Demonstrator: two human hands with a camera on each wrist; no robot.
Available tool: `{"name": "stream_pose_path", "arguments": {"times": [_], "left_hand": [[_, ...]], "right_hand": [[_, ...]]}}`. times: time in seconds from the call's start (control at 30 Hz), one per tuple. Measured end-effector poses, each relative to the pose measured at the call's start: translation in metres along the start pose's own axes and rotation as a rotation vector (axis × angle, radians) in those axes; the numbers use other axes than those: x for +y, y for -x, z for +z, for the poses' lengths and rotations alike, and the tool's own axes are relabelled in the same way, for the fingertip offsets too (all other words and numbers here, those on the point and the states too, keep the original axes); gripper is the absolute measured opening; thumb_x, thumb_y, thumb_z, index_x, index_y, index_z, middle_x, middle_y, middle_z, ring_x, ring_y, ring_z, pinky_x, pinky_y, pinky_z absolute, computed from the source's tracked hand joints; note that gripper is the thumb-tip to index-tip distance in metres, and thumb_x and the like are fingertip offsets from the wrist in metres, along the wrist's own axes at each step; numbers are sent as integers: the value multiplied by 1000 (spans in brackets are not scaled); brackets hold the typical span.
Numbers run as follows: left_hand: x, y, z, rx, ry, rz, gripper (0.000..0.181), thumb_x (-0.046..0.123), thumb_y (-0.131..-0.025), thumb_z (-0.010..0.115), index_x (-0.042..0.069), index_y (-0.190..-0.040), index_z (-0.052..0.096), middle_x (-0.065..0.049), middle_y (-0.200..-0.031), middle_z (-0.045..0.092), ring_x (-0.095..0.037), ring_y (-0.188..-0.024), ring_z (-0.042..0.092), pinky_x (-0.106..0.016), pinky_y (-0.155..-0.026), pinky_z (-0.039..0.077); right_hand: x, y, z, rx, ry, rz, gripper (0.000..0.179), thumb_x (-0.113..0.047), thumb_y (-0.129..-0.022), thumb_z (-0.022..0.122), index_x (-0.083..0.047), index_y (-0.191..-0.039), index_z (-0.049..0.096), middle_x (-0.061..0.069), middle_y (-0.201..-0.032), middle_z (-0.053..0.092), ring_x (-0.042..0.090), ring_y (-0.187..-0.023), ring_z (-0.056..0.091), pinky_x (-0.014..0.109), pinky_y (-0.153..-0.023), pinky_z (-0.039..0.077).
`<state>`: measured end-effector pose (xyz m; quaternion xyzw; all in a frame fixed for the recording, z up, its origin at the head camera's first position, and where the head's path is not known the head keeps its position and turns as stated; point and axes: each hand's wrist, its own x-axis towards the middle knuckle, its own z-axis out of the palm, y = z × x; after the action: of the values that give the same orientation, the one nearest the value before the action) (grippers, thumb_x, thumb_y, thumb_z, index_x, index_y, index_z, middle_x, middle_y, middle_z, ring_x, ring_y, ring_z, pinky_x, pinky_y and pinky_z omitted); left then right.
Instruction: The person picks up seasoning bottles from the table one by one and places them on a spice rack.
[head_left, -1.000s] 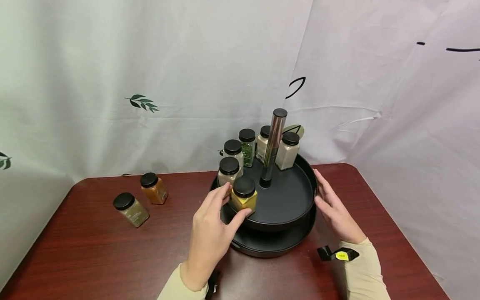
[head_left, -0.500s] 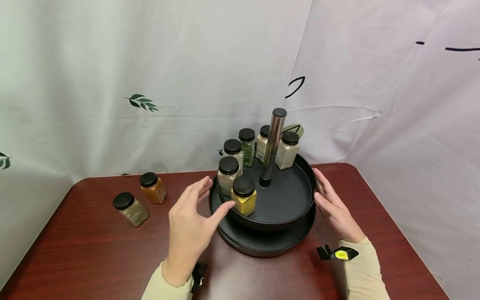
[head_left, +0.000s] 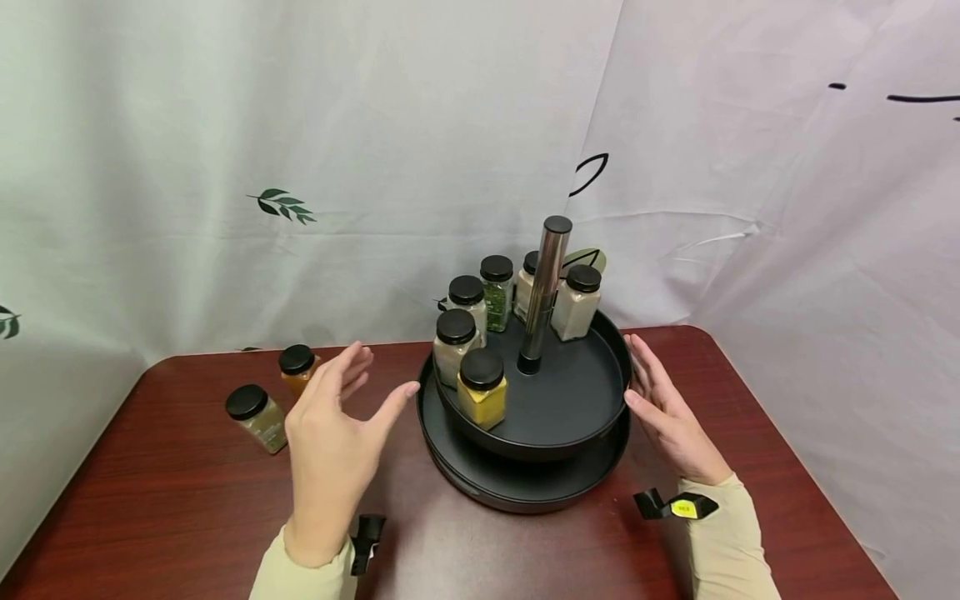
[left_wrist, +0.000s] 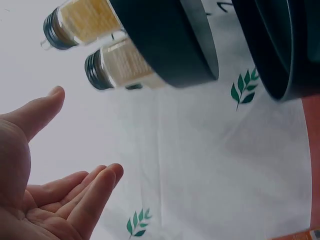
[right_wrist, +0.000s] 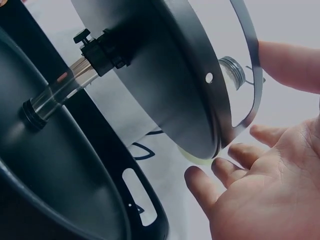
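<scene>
My left hand (head_left: 330, 450) is in the air left of a two-tier black turntable, fingers and thumb spread apart with nothing between them. My right hand (head_left: 675, 425) lies against the right rim of the upper tray (head_left: 570, 408); in the right wrist view its thumb touches the rim (right_wrist: 255, 75) by a cut-out. A yellow spice jar (head_left: 482, 404) with a black lid stands on the tray's front left. Behind it are a beige jar (head_left: 452, 358), a green herb jar (head_left: 497, 300) and several pale jars along the edge. The central post (head_left: 546, 292) rises among them.
On the table (head_left: 187, 500) at left stand an orange spice jar (head_left: 296, 379), partly hidden by my left hand, and a grey-green spice jar (head_left: 266, 425). The lower tray (head_left: 525, 487) lies beneath the upper one. A white cloth (head_left: 375, 125) hangs behind.
My left hand has let go of the yellow jar and moved left toward the two jars on the table. The upper tray has turned slightly, shifting the yellow jar left.
</scene>
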<state>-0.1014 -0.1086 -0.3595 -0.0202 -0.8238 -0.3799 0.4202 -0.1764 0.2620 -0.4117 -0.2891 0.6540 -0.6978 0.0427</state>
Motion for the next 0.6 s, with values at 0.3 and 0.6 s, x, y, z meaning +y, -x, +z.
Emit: {"name": "stream_pose_path", "arguments": {"times": [0.3, 0.6], "left_hand": [[-11, -7, -17, 54, -104, -142, 71, 24, -73, 93, 1, -133, 63, -10, -117, 70, -26, -99, 71, -6, -82, 45], [-29, -12, -34, 129, -209, -247, 76, 27, -73, 92, 2, -137, 60, -11, -123, 67, -30, -101, 66, -15, -81, 40]], "right_hand": [[0, 1, -2, 4, 9, 1, 73, 7, -103, 40, -11, -162, 2, 7, -169, 3, 11, -154, 2, 13, -113, 22], [0, 2, -3, 17, 42, 29, 77, 8, -101, 45, -11, -163, 3, 5, -169, 3, 15, -154, 0, 13, -112, 23]]}}
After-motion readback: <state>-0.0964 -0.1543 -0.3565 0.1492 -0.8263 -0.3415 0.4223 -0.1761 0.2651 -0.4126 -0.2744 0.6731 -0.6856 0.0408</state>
